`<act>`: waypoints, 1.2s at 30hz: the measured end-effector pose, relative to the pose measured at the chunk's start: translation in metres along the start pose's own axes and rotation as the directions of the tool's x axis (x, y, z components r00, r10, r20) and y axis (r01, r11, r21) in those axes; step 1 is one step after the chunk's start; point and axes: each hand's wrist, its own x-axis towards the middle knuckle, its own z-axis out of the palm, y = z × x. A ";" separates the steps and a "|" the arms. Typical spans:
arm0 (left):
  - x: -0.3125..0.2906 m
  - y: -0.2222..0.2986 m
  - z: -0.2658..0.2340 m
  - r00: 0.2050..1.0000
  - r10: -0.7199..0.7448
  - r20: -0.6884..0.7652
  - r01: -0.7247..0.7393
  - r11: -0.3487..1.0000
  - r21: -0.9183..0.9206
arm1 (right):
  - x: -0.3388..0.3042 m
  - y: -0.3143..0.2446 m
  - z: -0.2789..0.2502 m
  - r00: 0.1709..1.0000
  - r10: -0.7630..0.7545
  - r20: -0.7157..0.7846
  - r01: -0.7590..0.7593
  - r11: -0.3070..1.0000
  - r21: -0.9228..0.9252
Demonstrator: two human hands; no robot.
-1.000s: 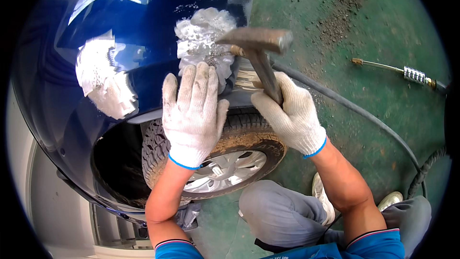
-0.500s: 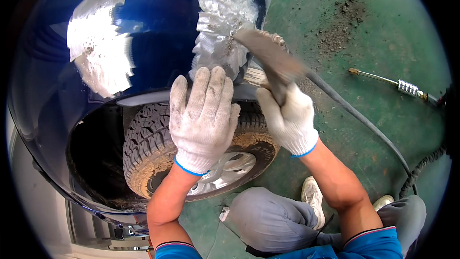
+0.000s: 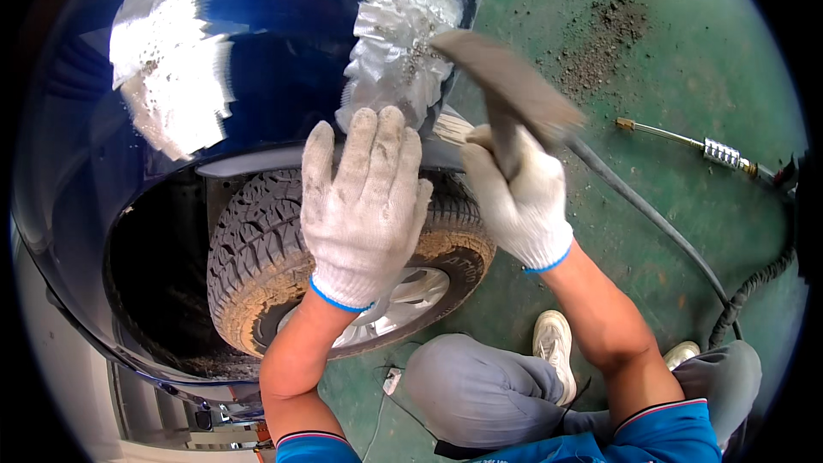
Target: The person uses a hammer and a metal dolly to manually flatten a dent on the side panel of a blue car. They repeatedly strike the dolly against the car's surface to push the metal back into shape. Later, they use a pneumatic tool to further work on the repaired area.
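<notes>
My right hand (image 3: 525, 210), in a white knit glove, is closed round the handle of a hammer (image 3: 514, 90). The hammer's long, flat brownish head is a little blurred and hangs over the edge of a bare-metal patch (image 3: 399, 39) on the dark blue car panel (image 3: 283, 69). Most of the handle is hidden in my fist. My left hand (image 3: 360, 206), in a dirty white glove, lies flat with fingers extended along the wheel-arch edge, its fingertips at the lower end of that patch. Whether the palm presses on the panel is hidden.
Below my left hand is a muddy tyre (image 3: 261, 249) with a silver wheel (image 3: 416, 300). Another ground patch (image 3: 171, 69) shines at left. On the green floor are crumbled dirt (image 3: 604, 43), a grey hose (image 3: 643, 206) and a metal rod tool (image 3: 677, 140).
The hammer's head has shifted right and turned slightly, still in my right hand. My left hand stays nearly in place, and the whole view has moved a little.
</notes>
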 end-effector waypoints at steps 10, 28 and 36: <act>0.001 0.005 -0.001 1.000 0.004 -0.013 -0.005 0.999 -0.045 | -0.001 0.014 -0.002 0.990 0.117 0.077 -0.117 0.993 0.003; -0.010 0.021 -0.001 0.994 -0.074 -0.085 0.048 0.962 -0.267 | -0.005 0.006 0.004 0.996 0.065 0.057 -0.064 0.998 -0.017; -0.045 0.100 -0.038 0.999 0.038 0.038 0.002 0.678 -0.735 | -0.008 0.017 -0.001 0.989 -0.120 0.090 0.130 0.984 -0.122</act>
